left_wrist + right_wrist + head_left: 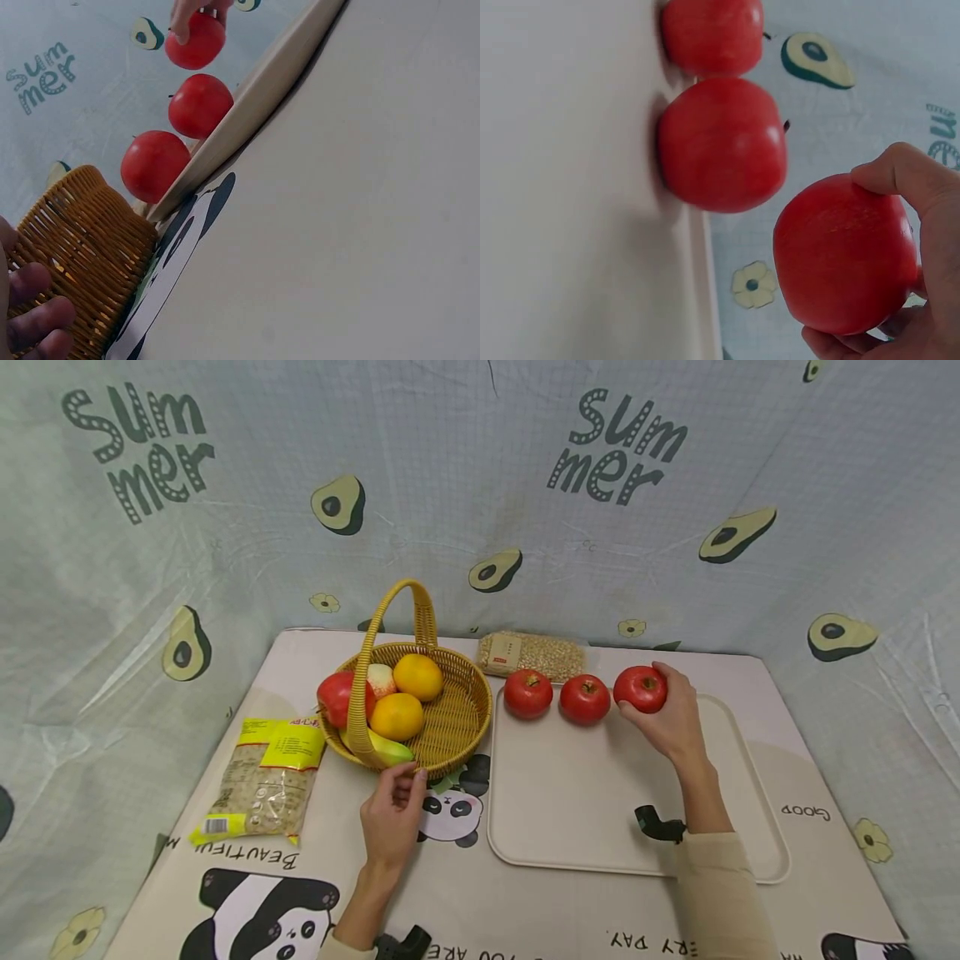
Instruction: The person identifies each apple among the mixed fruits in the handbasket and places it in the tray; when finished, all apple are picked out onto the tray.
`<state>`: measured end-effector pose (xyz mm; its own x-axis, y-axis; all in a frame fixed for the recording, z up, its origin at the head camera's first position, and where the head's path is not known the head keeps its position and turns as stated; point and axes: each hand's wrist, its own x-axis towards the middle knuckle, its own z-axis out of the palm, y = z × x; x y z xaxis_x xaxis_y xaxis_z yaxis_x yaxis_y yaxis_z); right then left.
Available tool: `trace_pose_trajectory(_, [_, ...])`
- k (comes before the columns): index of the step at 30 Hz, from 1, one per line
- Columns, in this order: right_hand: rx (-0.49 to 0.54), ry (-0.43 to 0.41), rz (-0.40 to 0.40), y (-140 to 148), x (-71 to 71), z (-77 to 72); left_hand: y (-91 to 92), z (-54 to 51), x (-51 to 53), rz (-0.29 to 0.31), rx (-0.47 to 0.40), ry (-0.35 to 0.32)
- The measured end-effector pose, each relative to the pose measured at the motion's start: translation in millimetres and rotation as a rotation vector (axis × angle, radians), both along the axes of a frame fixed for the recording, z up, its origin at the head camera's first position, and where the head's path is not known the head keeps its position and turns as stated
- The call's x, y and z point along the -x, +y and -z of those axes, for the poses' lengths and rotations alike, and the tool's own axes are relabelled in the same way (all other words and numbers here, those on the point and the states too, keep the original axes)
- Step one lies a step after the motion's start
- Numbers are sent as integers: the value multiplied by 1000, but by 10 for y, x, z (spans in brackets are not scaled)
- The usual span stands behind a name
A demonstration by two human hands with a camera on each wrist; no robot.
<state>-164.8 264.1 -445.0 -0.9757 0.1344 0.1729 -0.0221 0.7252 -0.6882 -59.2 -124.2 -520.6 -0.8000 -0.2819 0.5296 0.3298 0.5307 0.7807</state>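
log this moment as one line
right fingers: gripping raised red apple | left fingers: beside fruit basket | two red apples: at far edge of tray

Pale avocado-print sheeting (420, 443) behind and beside a panda-print tabletop (555, 910).

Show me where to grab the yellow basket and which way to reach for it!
Best is probably the top of its handle, coming from above: it arches high over the basket with open space beneath, so you could wrap right round it. The rim looks trickier, since fruit crowds one side.
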Motion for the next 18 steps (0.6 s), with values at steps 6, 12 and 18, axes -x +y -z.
trace_pose_trajectory(6, [-1, -72, 2, 94, 39, 96, -1, -9, -4, -1, 2, -35])
trace_pose_trajectory(12, [-14, -92, -8, 160, 95, 229, 3, -13, -3, -7, 0, -27])
trace_pose_trajectory(18, [-12, -107, -7, 194, 134, 292, 5, -17, -4, -8, 3, -8])
